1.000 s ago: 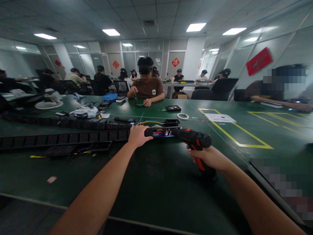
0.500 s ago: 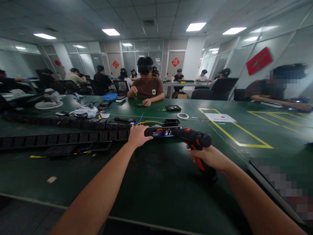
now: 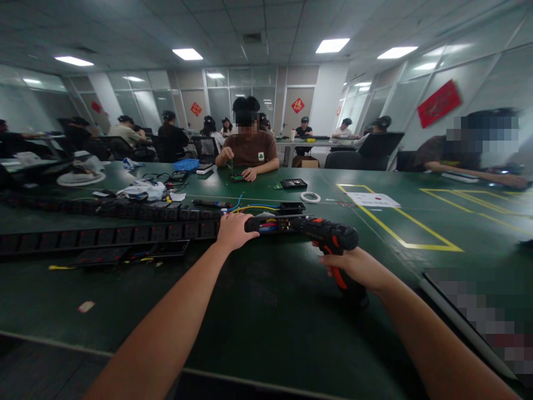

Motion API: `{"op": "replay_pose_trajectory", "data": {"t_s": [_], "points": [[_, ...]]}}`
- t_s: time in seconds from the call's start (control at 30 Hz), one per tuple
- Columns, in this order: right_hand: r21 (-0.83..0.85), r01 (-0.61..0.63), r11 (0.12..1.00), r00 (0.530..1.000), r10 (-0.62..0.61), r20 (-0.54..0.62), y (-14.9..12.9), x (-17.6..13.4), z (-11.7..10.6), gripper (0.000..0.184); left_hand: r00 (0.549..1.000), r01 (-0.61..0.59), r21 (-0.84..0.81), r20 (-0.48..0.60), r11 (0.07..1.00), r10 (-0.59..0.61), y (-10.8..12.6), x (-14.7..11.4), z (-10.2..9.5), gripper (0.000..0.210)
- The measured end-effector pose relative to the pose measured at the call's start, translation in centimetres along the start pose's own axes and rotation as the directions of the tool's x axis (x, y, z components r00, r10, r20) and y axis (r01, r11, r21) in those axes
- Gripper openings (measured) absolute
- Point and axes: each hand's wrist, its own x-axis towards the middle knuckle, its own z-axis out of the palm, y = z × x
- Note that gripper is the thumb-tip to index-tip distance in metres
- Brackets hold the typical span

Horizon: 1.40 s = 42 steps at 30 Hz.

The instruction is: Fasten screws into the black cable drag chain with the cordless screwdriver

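A long black power strip point(image 3: 135, 236) with a row of sockets lies across the green table. My left hand point(image 3: 234, 231) is closed around it near its right end, fingers over the far side. Right of that hand the casing is open and coloured wires point(image 3: 268, 224) show inside. My right hand point(image 3: 353, 268) grips the handle of a black and orange cordless drill point(image 3: 333, 232). The drill points left, its front end at the strip's open end; the exact contact of its tip is hard to make out. Blue and yellow wires point(image 3: 260, 208) lie just behind.
A second socket strip point(image 3: 158, 211) lies behind the first. Loose black covers point(image 3: 104, 256) are in front, left. A white ring point(image 3: 310, 197), a paper sheet point(image 3: 372, 199) and yellow tape outlines point(image 3: 433, 248) are to the right. A co-worker point(image 3: 250, 150) sits opposite, handling a circuit board.
My hands, the drill and the strip keep nearly the same places. The bright spot by the drill's tip has dimmed. The view has shifted very slightly.
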Motion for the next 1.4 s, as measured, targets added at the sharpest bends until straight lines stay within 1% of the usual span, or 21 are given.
{"op": "replay_pose_trajectory", "data": {"t_s": [0.07,0.1,0.23,0.27,0.67,1.03,1.23,1.4], "points": [[-0.015,-0.003,1.000,1.000,0.004,0.006,0.09,0.00,-0.07,0.032,1.000,0.007,0.005,0.008,1.000,-0.007,0.06,-0.02,-0.08,0.059],[-0.011,-0.002,1.000,1.000,0.002,0.009,0.11,-0.02,-0.09,0.033,1.000,0.010,0.006,0.011,1.000,-0.010,0.09,-0.03,-0.11,0.059],[0.035,0.002,0.999,1.000,-0.003,0.007,-0.08,-0.14,-0.08,0.049,1.000,0.002,-0.004,0.007,1.000,-0.002,0.07,-0.08,-0.15,0.059],[0.036,-0.001,0.999,1.000,0.001,0.004,-0.14,-0.16,-0.06,0.050,1.000,-0.002,-0.007,0.006,1.000,0.002,0.04,-0.09,-0.13,0.059],[0.034,0.026,0.999,1.000,-0.027,0.014,0.45,0.18,-0.16,0.040,1.000,0.002,-0.005,0.008,1.000,-0.002,0.03,-0.06,-0.03,0.060],[0.004,0.019,1.000,1.000,-0.019,-0.003,0.39,0.14,-0.13,0.036,1.000,-0.008,-0.016,-0.007,1.000,0.008,-0.08,-0.07,0.01,0.060],[0.006,0.046,0.999,0.999,-0.046,-0.005,0.56,0.25,-0.13,0.033,1.000,0.006,-0.016,0.016,1.000,-0.006,0.00,-0.04,-0.05,0.060],[0.006,0.041,0.999,0.999,-0.041,0.001,0.50,0.23,-0.11,0.033,1.000,0.000,-0.016,0.002,1.000,0.000,-0.04,-0.07,0.07,0.059]]}}
